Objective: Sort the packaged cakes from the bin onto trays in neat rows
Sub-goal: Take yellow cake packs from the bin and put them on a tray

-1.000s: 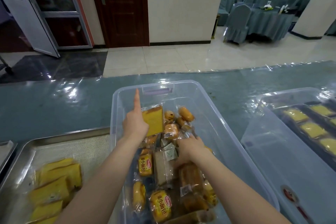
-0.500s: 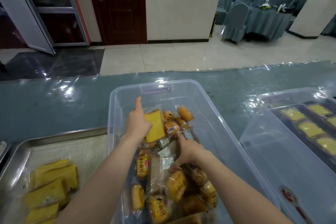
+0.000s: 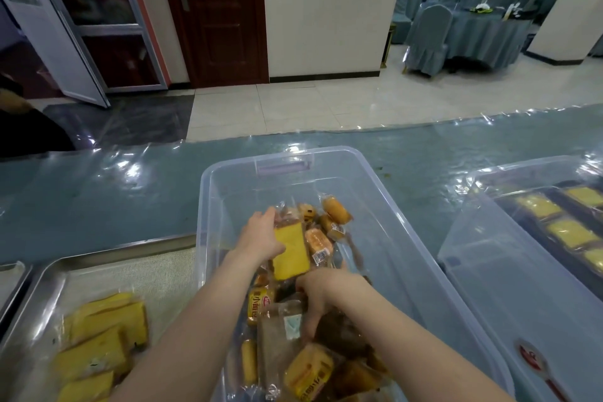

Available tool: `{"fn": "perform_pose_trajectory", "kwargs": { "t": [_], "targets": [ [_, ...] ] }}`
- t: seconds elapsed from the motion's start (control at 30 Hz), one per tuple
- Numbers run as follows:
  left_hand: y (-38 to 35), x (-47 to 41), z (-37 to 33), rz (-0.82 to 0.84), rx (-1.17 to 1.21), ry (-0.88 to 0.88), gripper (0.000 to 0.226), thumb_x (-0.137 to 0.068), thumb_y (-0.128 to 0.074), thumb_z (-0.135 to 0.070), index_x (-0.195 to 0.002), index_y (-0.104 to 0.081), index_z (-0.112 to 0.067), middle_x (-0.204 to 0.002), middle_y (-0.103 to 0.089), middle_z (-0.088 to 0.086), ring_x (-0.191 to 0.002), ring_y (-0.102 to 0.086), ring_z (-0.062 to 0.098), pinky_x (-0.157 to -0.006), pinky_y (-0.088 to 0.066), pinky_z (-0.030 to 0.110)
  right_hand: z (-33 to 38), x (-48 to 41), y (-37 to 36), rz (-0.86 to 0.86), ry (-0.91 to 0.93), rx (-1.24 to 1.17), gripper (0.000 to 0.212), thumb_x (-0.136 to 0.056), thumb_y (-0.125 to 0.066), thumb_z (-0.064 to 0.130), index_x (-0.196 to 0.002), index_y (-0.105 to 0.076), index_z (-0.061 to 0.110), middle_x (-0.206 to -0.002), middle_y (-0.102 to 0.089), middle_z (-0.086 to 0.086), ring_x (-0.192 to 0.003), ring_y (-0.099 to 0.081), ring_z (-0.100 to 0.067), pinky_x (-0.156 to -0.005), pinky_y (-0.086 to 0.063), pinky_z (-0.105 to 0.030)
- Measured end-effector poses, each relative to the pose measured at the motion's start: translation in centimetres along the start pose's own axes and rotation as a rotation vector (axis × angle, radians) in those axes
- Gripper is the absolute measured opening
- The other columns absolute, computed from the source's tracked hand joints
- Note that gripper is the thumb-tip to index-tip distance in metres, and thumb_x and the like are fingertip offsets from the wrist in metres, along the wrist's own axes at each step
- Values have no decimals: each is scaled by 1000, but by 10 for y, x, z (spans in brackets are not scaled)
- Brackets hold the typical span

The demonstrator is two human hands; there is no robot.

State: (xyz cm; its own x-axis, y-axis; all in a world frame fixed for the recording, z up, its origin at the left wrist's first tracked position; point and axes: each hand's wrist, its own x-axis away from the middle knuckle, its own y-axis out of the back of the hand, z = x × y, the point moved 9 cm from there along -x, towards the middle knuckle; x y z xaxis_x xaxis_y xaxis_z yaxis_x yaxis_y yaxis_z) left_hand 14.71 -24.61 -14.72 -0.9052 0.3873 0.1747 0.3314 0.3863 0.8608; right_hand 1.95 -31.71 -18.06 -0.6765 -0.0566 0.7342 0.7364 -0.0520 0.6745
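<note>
The yellow wrapped cake slice (image 3: 291,253) is gripped in the curled left hand (image 3: 261,240) above the clear bin (image 3: 248,192), where the right hand (image 3: 326,297) curls down among the packets (image 3: 303,365), its hold unclear, beside a metal tray (image 3: 107,258) of yellow slices (image 3: 101,339).

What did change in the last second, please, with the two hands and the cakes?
The left hand folded its raised forefinger down onto the yellow cake slice and drew it nearer, its grip kept. The right hand slid nearer through the packets; whether it holds one is unclear. The clear bin and the tray stayed.
</note>
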Motion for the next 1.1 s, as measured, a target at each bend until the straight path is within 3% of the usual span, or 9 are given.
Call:
{"fn": "perform_pose_trajectory", "kwargs": {
  "t": [0.17,0.3,0.37,0.43,0.53,0.7,0.8,0.93,1.1],
  "targets": [
    [-13,6,-5,51,-102,-67,70,-69,-73,-9,-132,-45,-18,-126,-55,9,-112,-56,29,-83,-47,32,19,0,2,-135,53,289,48,-84,-68,28,-130,-56,17,-135,-53,-9,-140,-28,-34,-109,10,-70],
    [10,10,-8,-79,-73,-77,48,-73,-62,-1,-112,-46,-24,-115,-60,10,-100,-59,32,-77,-49,36,-4,16,29,-247,125,-63,46,-70,-81,25,-110,-62,16,-103,-63,-1,-101,-57,-24,-97,-46,-39],
    [22,13,-8,-124,19,-84,43,-71,-60,0,-98,-43,-29,-108,-61,6,-94,-60,29,-75,-52,39,-23,28,50,-391,167,-265,42,-65,-83,23,-99,-58,21,-93,-58,4,-88,-56,-18,-67,-45,-23],
    [36,19,-8,-155,181,-87,38,-74,-62,-5,-94,-43,-31,-102,-61,1,-87,-60,22,-69,-52,37,-44,40,68,-545,191,-408,42,-62,-82,21,-97,-58,22,-89,-57,7,-83,-54,-14,-61,-39,-20],
    [54,27,-10,-198,441,-100,34,-81,-70,-18,-103,-48,-32,-111,-59,-1,-94,-57,18,-66,-46,29,-70,51,84,-689,169,-610,59,-59,-81,14,-111,-57,24,-91,-58,9,-79,-54,-8,-60,-41,-18],
    [61,41,-26,-132,872,-127,88,-75,-81,-28,-142,-28,-48,-116,-59,-3,-108,-55,9,-89,-47,31,-96,65,93,-779,213,-1116,87,-58,-83,-6,-128,-46,31,-88,-57,-5,-73,-57,-17,-66,-57,-31],
    [67,47,-25,-130,1080,-86,75,-72,-81,-33,-135,-43,-41,-115,-65,6,-106,-63,17,-82,-51,29,-98,74,95,-791,303,-1371,104,-59,-84,-9,-138,-37,40,-114,-52,-6,-100,-59,-19,-68,-56,-25],
    [72,76,-38,-39,1328,-77,59,-79,-62,-52,-126,-57,-17,-115,-64,12,-100,-63,26,-64,-54,31,-72,84,104,-736,414,-1464,83,-63,-88,8,-132,-49,30,-120,-58,8,-107,-59,-12,-73,-55,-19],
    [101,121,-33,-14,1489,-135,75,-70,-56,-72,-119,-63,-15,-114,-70,12,-109,-64,26,-81,-51,35,-16,105,115,-695,595,-1489,56,-74,-79,10,-121,-62,35,-108,-71,-6,-100,-68,-23,-87,-55,-39]
  ]
}}
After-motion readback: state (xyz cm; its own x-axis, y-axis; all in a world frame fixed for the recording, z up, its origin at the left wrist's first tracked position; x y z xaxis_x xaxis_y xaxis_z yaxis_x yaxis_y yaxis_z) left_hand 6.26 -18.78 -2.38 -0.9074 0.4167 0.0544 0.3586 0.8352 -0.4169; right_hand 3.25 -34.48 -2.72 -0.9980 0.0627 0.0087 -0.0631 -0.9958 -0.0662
